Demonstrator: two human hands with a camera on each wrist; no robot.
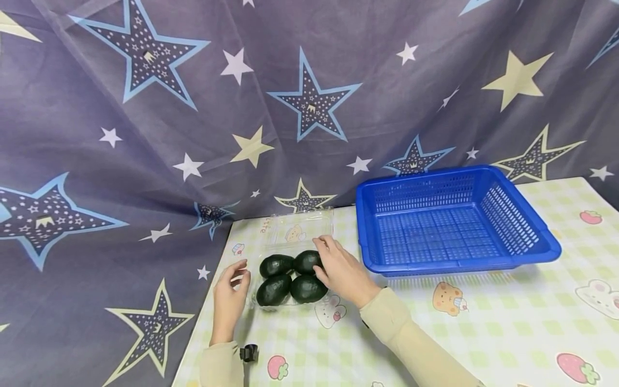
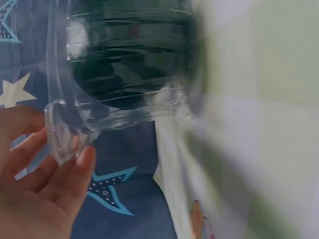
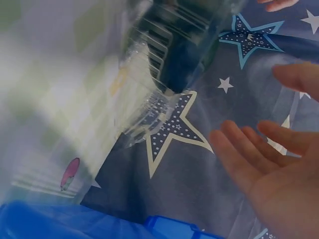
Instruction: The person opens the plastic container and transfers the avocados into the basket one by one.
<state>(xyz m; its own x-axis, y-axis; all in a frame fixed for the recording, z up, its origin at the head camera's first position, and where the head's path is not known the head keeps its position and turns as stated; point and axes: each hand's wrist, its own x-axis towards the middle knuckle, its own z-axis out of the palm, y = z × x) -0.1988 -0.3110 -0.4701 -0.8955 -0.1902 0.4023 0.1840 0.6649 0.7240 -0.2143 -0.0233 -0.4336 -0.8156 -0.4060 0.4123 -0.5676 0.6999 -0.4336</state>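
Several dark green avocados (image 1: 273,291) sit in a clear plastic clamshell box (image 1: 285,306), its lid (image 1: 307,223) folded back toward the curtain. At the box's left side is my left hand (image 1: 229,295), thumb and fingers loosely bent and apart. In the left wrist view its fingertips overlap the clear corner lip (image 2: 62,132) of the box. My right hand (image 1: 342,270) hovers by the right-hand avocados, fingers spread and relaxed, partly covering the rear one. The right wrist view shows that palm (image 3: 279,174) with nothing in it, a gap between fingers and box.
A blue plastic basket (image 1: 456,263) with slotted walls stands right of the box. Beneath lies a green-and-white checked tablecloth (image 1: 483,344) with cartoon prints. A dark star-patterned curtain (image 1: 203,145) hangs behind and at the left. A small black clip (image 1: 249,353) is by the left sleeve.
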